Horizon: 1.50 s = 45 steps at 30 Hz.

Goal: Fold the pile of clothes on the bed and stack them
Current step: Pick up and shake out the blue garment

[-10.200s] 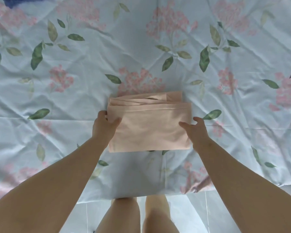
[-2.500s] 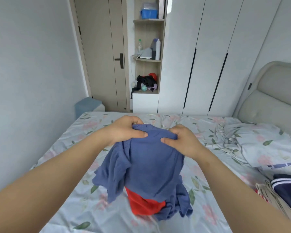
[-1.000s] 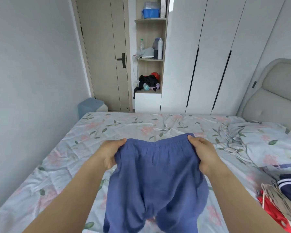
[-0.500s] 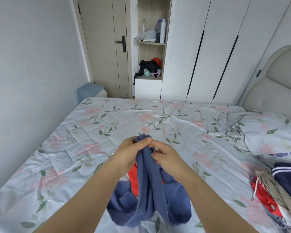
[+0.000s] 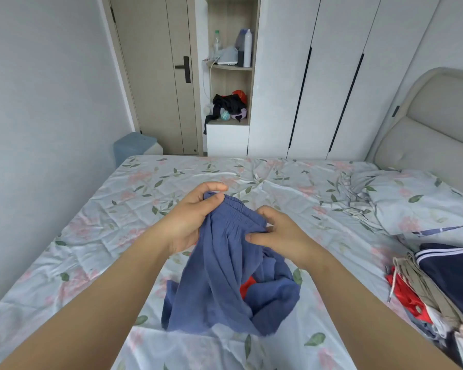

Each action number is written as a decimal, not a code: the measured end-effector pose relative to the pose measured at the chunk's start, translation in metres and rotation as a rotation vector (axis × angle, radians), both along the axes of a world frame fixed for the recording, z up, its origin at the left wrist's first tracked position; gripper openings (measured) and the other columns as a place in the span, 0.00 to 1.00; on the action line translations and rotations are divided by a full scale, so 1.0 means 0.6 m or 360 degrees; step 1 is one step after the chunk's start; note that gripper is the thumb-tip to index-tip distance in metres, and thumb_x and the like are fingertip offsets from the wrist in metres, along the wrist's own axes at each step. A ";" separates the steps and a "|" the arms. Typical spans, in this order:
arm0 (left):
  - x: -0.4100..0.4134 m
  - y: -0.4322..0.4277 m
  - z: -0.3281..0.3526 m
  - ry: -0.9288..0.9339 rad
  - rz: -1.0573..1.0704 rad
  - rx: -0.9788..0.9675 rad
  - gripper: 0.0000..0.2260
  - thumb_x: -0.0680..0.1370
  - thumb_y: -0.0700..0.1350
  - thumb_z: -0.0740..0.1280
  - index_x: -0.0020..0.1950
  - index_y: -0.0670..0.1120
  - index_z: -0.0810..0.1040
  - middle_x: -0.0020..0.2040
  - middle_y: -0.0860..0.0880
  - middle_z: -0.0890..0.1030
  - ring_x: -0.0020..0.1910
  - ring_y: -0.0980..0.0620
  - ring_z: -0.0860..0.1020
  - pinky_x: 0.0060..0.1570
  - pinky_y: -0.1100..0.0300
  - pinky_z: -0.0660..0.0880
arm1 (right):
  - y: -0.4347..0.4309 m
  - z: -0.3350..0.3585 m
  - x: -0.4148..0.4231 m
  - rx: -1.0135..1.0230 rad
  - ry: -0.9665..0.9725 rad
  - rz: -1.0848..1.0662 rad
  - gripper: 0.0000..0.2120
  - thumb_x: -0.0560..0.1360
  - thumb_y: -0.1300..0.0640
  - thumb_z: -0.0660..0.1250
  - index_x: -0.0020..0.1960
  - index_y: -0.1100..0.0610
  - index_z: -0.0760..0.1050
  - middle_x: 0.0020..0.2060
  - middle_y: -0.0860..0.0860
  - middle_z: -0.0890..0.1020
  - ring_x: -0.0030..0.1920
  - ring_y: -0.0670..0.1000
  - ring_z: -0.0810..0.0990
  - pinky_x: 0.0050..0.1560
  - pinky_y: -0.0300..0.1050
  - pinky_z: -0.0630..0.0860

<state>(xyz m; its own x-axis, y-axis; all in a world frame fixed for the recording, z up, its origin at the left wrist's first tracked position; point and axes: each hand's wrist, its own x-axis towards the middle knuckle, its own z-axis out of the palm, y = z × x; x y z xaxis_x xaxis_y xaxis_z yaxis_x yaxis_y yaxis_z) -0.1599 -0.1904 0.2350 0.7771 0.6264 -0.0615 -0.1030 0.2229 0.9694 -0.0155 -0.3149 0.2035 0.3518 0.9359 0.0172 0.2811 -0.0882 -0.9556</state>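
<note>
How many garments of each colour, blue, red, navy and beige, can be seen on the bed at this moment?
Blue garment: 1
Red garments: 2
Navy garment: 1
Beige garment: 1
Total: 5, other colours at the picture's edge left out.

We see the left hand (image 5: 189, 218) and right hand (image 5: 284, 236) gripping the blue shorts (image 5: 225, 276) by the waistband above the bed (image 5: 292, 188), with perhaps a red garment (image 5: 246, 285) beneath the shorts.
</note>
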 end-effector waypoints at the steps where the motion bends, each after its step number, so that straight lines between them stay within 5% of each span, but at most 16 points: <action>1: 0.006 -0.003 -0.002 0.0038 -0.0002 0.0039 0.07 0.80 0.39 0.61 0.52 0.49 0.76 0.44 0.47 0.78 0.37 0.57 0.80 0.37 0.64 0.78 | -0.009 0.003 0.006 0.0040 0.0011 -0.0098 0.10 0.71 0.68 0.69 0.43 0.55 0.72 0.38 0.50 0.77 0.39 0.48 0.75 0.41 0.40 0.72; 6: 0.025 -0.016 -0.010 0.0239 -0.0310 0.0635 0.29 0.69 0.33 0.74 0.57 0.63 0.72 0.54 0.52 0.75 0.46 0.63 0.79 0.44 0.69 0.75 | -0.062 0.041 0.038 0.0367 0.0299 -0.0457 0.15 0.72 0.70 0.69 0.46 0.51 0.73 0.35 0.52 0.81 0.36 0.49 0.77 0.37 0.40 0.75; 13: 0.077 -0.082 0.056 0.0107 -0.0046 0.0697 0.07 0.73 0.36 0.71 0.44 0.47 0.76 0.41 0.50 0.82 0.41 0.53 0.80 0.45 0.60 0.78 | -0.167 0.113 0.084 0.0450 0.0362 -0.0313 0.10 0.72 0.68 0.69 0.47 0.54 0.79 0.37 0.48 0.84 0.38 0.46 0.83 0.36 0.37 0.78; 19: 0.107 -0.185 0.126 0.0038 0.0020 0.0939 0.06 0.78 0.40 0.67 0.50 0.39 0.80 0.50 0.37 0.82 0.46 0.48 0.80 0.54 0.50 0.77 | -0.276 0.181 0.126 0.0490 0.0019 -0.0382 0.06 0.76 0.59 0.66 0.43 0.60 0.78 0.37 0.50 0.81 0.38 0.47 0.78 0.41 0.41 0.75; 23: 0.129 -0.270 0.159 -0.0152 -0.0010 0.0793 0.07 0.80 0.39 0.63 0.47 0.44 0.80 0.40 0.52 0.84 0.40 0.57 0.82 0.42 0.65 0.78 | -0.365 0.226 0.144 0.0396 -0.0218 -0.0245 0.08 0.78 0.54 0.64 0.40 0.51 0.75 0.31 0.41 0.79 0.33 0.40 0.76 0.33 0.34 0.73; 26: 0.138 -0.322 0.166 -0.0263 -0.0035 0.0675 0.09 0.81 0.39 0.59 0.45 0.44 0.78 0.35 0.54 0.83 0.35 0.59 0.80 0.36 0.67 0.77 | -0.412 0.241 0.148 0.0313 -0.0281 -0.0219 0.06 0.76 0.57 0.67 0.41 0.52 0.73 0.31 0.41 0.79 0.31 0.40 0.77 0.31 0.33 0.73; 28: 0.138 -0.352 0.169 -0.0362 -0.0076 0.0569 0.10 0.82 0.40 0.58 0.46 0.43 0.78 0.36 0.53 0.83 0.35 0.59 0.81 0.36 0.67 0.77 | -0.440 0.253 0.145 0.0458 -0.0036 -0.0173 0.04 0.73 0.60 0.69 0.44 0.53 0.74 0.34 0.44 0.83 0.34 0.43 0.81 0.33 0.36 0.76; 31: 0.138 -0.378 0.179 -0.0511 -0.0167 0.0406 0.11 0.82 0.41 0.57 0.50 0.42 0.79 0.40 0.51 0.84 0.39 0.57 0.82 0.39 0.65 0.78 | -0.479 0.274 0.146 0.0716 0.0344 -0.0004 0.16 0.66 0.58 0.69 0.54 0.53 0.75 0.39 0.49 0.85 0.38 0.47 0.84 0.37 0.40 0.79; 34: 0.144 -0.385 0.187 -0.0551 -0.0230 0.0228 0.13 0.80 0.43 0.60 0.45 0.43 0.83 0.41 0.48 0.84 0.38 0.55 0.83 0.37 0.64 0.79 | -0.491 0.281 0.156 0.0784 0.0404 -0.0004 0.21 0.68 0.58 0.68 0.60 0.54 0.75 0.44 0.50 0.85 0.42 0.48 0.84 0.40 0.40 0.80; 39: 0.166 -0.362 0.140 0.0009 -0.0295 0.0392 0.08 0.68 0.40 0.71 0.46 0.41 0.80 0.39 0.48 0.85 0.38 0.52 0.83 0.38 0.62 0.80 | -0.475 0.239 0.192 0.0400 0.0290 -0.0322 0.15 0.76 0.64 0.66 0.62 0.58 0.75 0.42 0.50 0.85 0.40 0.47 0.84 0.39 0.39 0.80; 41: 0.187 -0.342 0.108 0.0397 -0.0154 0.0782 0.04 0.70 0.36 0.74 0.40 0.41 0.79 0.36 0.47 0.82 0.36 0.51 0.79 0.39 0.62 0.77 | -0.463 0.208 0.213 0.0101 0.0111 -0.0461 0.16 0.75 0.63 0.68 0.62 0.58 0.75 0.43 0.50 0.85 0.40 0.48 0.84 0.39 0.39 0.80; 45: 0.248 -0.309 0.079 0.0965 0.0093 0.1693 0.22 0.77 0.41 0.67 0.26 0.45 0.62 0.26 0.49 0.65 0.29 0.50 0.64 0.28 0.58 0.58 | -0.424 0.163 0.255 -0.0121 -0.0241 -0.0815 0.08 0.74 0.65 0.69 0.52 0.59 0.78 0.48 0.56 0.83 0.44 0.52 0.82 0.45 0.41 0.79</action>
